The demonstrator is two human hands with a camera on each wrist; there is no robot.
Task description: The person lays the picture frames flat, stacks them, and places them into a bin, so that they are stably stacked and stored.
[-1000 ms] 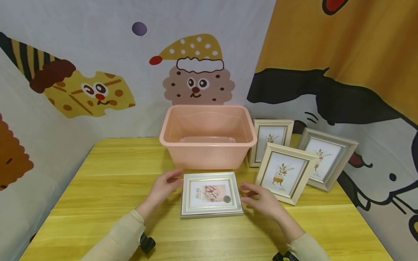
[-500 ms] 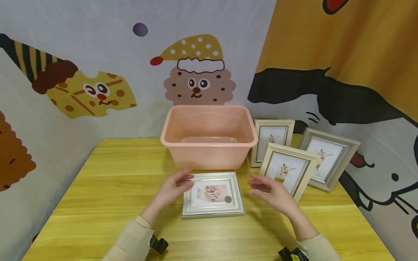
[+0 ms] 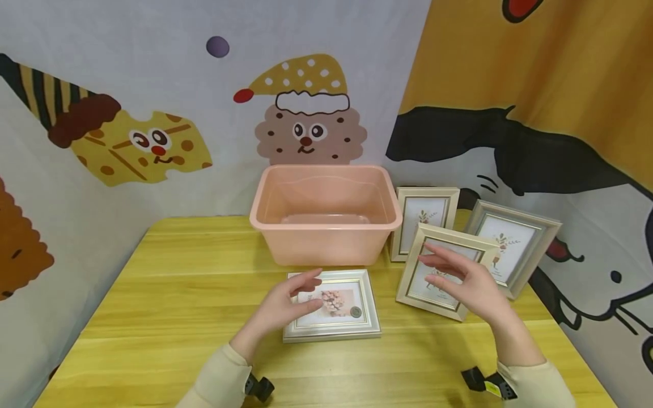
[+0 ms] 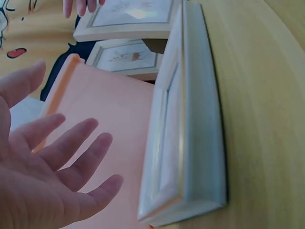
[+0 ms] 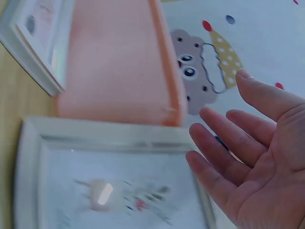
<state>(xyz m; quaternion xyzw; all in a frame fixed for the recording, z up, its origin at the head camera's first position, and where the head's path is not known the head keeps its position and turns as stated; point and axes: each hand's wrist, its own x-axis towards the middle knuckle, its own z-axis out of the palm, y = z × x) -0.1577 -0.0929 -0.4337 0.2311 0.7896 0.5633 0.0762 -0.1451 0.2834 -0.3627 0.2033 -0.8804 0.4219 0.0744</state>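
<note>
Our left hand hangs over the left part of the flat silver frame, the nearer hand to it | that frame lies before the pink bin, long axis left to right | our right hand fronts the nearest standing frame, well to the right | we hold nothing, both hands wide, fingers loosely extended

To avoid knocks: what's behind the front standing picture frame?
A cream picture frame beside the pink tub and, farther right, a greyish picture frame. The front frame covers the cream one's lower right corner and part of the greyish one's left side.
</note>
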